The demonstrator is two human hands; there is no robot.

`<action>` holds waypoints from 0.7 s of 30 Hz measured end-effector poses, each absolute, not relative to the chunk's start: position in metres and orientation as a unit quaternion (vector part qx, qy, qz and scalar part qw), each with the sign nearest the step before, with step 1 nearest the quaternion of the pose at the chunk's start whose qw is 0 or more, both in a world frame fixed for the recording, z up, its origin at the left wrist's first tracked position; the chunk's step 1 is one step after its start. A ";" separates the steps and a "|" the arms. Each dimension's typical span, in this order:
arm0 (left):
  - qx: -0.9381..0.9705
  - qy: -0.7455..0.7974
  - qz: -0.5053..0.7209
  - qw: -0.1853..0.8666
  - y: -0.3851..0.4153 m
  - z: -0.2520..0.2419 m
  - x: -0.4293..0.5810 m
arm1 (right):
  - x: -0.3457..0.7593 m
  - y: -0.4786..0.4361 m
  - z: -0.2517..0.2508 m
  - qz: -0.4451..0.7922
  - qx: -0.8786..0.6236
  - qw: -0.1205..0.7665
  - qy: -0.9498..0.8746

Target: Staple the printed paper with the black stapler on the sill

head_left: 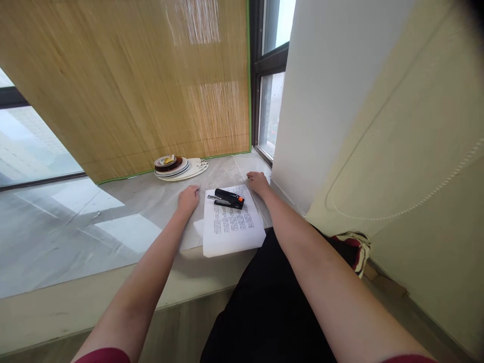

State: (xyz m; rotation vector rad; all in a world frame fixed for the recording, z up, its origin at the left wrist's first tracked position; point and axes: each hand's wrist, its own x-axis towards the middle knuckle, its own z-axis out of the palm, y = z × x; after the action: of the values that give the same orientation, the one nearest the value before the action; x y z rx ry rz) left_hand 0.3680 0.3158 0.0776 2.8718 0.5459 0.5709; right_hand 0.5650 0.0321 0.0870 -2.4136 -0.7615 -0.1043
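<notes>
Stapler [230, 195], head view: lying on the upper half of the printed paper [236, 241].
Left hand [188, 198]: left of the paper, curled; cannot tell if holding anything.
Right hand [258, 182]: just past the paper's upper right corner, curled; cannot tell the grip either.
Plate stack [174, 174]: beyond the paper, leftward; something yellow [168, 161] in the topmost dish [158, 162], too small to identify.

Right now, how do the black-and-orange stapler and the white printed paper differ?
The black-and-orange stapler is dark and chunky; the white printed paper is pale and thin. The stapler is smaller, on top; the paper is larger, underneath, overhanging the grey ledge. Both lie between the left hand and right hand.
</notes>
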 end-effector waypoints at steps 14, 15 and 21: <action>0.888 0.100 0.327 0.308 0.316 0.089 0.355 | 0.575 0.029 0.089 -0.061 -0.903 0.323 -0.278; 0.876 0.102 0.330 0.336 0.317 0.089 0.354 | 0.574 0.028 0.091 -0.070 -0.899 0.335 -0.274; 0.839 0.051 0.299 0.451 0.312 0.092 0.351 | 0.550 0.028 0.120 -0.092 -0.854 0.429 -0.281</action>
State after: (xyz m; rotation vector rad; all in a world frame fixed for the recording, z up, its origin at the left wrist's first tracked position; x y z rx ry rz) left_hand 0.3515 0.3119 0.0921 2.0739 0.1262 0.7386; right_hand 0.5500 0.0280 0.1201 -2.1315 -0.7021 -0.2288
